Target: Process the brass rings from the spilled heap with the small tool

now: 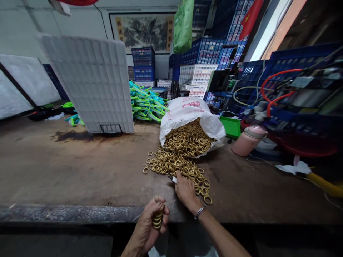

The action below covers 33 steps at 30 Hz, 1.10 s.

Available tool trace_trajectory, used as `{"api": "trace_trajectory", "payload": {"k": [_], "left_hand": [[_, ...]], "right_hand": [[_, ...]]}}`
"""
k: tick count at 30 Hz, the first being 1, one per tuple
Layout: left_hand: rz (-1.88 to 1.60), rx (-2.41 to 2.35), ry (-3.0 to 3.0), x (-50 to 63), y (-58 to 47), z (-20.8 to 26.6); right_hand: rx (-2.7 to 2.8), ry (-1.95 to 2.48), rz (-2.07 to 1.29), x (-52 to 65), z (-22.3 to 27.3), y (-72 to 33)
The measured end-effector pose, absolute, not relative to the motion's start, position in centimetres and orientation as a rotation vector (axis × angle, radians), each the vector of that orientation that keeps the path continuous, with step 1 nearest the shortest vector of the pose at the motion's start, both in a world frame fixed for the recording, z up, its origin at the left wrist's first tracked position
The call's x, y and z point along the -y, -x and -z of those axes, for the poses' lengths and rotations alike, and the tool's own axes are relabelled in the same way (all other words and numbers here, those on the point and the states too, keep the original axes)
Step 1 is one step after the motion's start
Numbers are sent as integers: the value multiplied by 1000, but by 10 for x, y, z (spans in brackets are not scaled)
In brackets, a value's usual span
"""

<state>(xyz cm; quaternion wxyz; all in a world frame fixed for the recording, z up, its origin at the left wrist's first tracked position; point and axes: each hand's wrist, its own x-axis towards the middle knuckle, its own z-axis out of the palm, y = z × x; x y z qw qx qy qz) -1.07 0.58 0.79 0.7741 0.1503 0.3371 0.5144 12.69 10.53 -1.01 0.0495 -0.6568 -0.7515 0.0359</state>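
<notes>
My left hand (152,217) is curled around a stack of brass rings (157,220), just past the table's front edge. Farther forward, my right hand (187,191) reaches down to the loose pile of brass rings (171,161) on the table. Between its thumb and fingers sits a small white tool with a dark tip (173,179); its exact kind is unclear. Behind the pile, a white plastic sack (174,113) lies on its side, its mouth toward me and full of the same rings. A metal bracelet circles my right wrist.
A white padded panel (91,85) stands upright at the left. Green and blue pieces (147,103) are heaped behind it. To the right are a pink bottle (248,141), a green tray (230,127), a red basin (308,144) and machinery with orange hoses. Stacked crates (198,75) line the back.
</notes>
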Motion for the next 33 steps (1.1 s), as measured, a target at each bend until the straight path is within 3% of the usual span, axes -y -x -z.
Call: {"api": "trace_trajectory", "payload": {"k": [6, 15, 25, 33], "left_hand": [[-1135, -722, -223, -11, 12, -4], [-1258, -966, -394, -22, 7, -2], [-1226, -1046, -593, -19, 6, 1], [-1127, -1023, -616, -15, 6, -1]], "right_hand": [[2249, 1913, -229, -103, 13, -133], [1996, 1263, -802, -74, 1, -132], [1890, 1236, -1147, -63, -11, -122], [1840, 1362, -1161, -62, -7, -115]]}}
